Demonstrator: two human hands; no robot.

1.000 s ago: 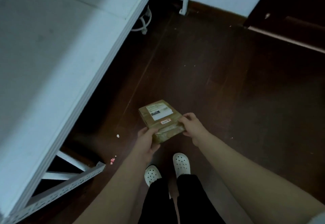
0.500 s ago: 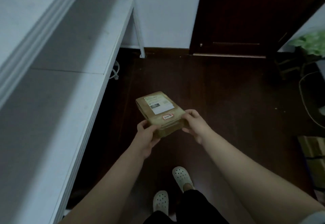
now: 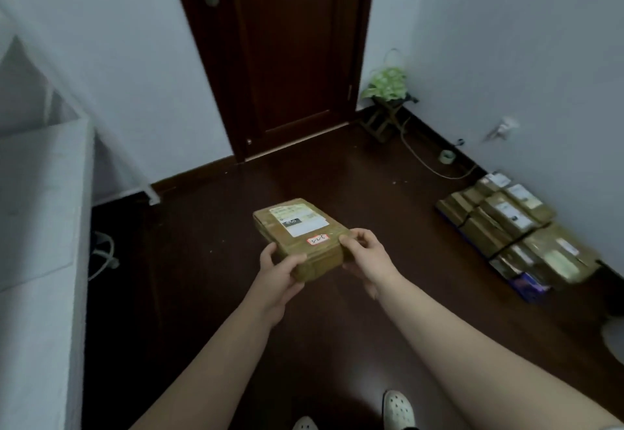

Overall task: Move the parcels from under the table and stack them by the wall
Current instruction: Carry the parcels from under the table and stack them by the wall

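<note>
A flat brown cardboard parcel (image 3: 297, 230) with a white shipping label and a small red-edged tag is held level in front of me, above the dark floor. My left hand (image 3: 278, 274) grips its near left corner, thumb on top. My right hand (image 3: 364, 257) grips its near right corner, fingers curled over the edge. Several more brown parcels (image 3: 513, 227) lie stacked in a row against the right wall (image 3: 526, 58). The white table (image 3: 44, 227) stands at the left.
A dark wooden door (image 3: 290, 51) is shut straight ahead. A potted green plant on a small stand (image 3: 386, 92) sits in the far right corner, with a cord (image 3: 425, 163) and a tape roll (image 3: 447, 157) along the baseboard. My white shoes (image 3: 398, 409) show at the bottom.
The view has swung up and to the right, away from the table. The door, the right wall and the parcel row came into sight. Both hands kept hold of the parcel.
</note>
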